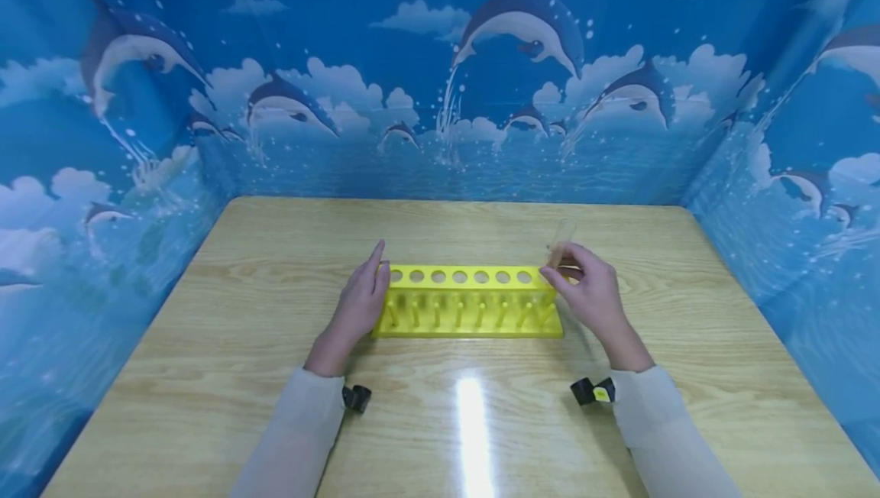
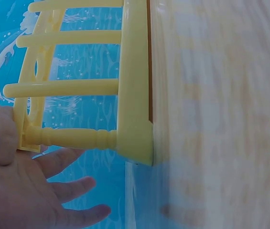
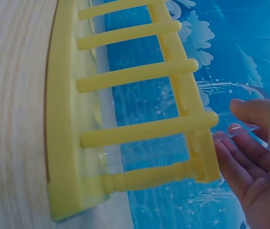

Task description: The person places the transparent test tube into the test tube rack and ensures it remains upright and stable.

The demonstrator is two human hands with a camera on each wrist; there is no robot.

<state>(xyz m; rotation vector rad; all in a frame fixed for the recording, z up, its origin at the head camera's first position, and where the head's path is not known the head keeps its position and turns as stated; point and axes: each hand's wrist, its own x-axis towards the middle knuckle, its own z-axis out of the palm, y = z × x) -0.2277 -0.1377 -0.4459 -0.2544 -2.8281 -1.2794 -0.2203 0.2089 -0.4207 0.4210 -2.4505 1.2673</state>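
Observation:
A yellow test tube rack (image 1: 467, 321) stands on the table, with a row of round holes above and upright pegs behind its front edge. At its left end rests my left hand (image 1: 358, 297), touching the end of the top bar with fingers mostly straight and spread, as the left wrist view shows. At the right end, my right hand (image 1: 590, 284) pinches a clear test tube (image 1: 565, 230) between thumb and fingers. In the right wrist view the tube's faint lower part (image 3: 149, 150) runs down through the rack beside the end post, close to the base.
The wooden table (image 1: 467, 234) carries a bright light reflection in front of the rack. A blue dolphin-print curtain (image 1: 385, 169) surrounds the back and both sides. Each wrist wears a small black camera mount.

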